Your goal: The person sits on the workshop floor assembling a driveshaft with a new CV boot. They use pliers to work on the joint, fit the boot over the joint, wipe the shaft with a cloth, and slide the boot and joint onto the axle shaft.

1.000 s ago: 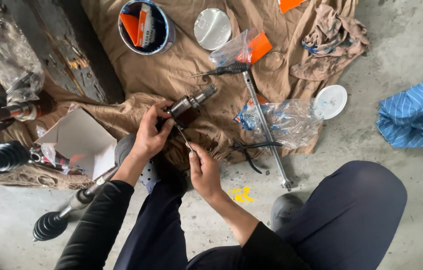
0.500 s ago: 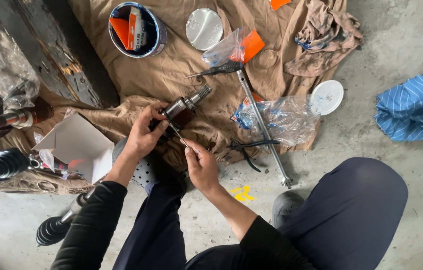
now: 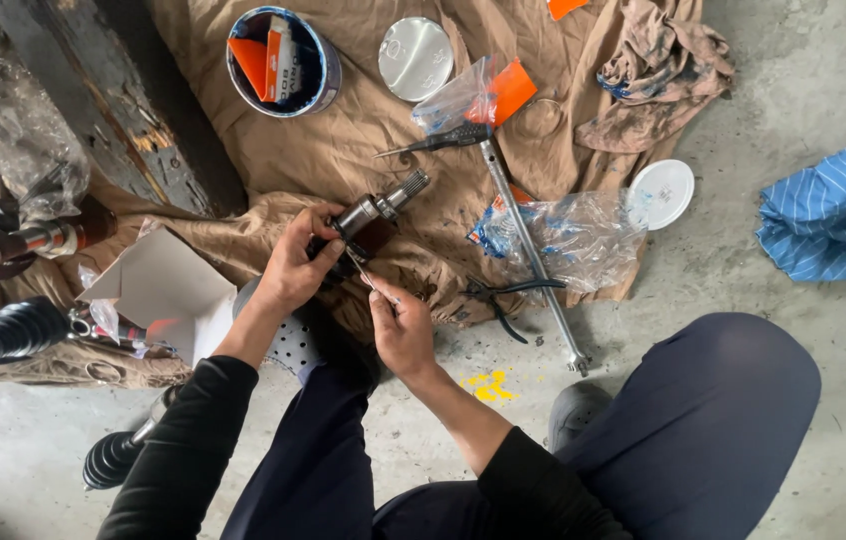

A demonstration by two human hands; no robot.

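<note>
Shiny metal shaft (image 3: 375,212) and lid (image 3: 416,58), crinkled clear plastic bags (image 3: 573,232), a rumpled matt brown cloth (image 3: 363,130), ribbed black rubber boots (image 3: 13,333), rough grey concrete floor (image 3: 793,300).

The splined metal joint (image 3: 375,212) sits tilted at frame centre, stub end pointing upper right. A thin metal strip (image 3: 368,277) slants just below it.

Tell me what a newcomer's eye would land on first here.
First, the two hands at the centre: the left hand grips a splined metal shaft joint, while the right hand works a thin tool against it. Above them, on the brown cloth, sits a round tin holding orange packets, with a long steel rod to the right. At the left edge lie black ribbed rubber boots.
</note>
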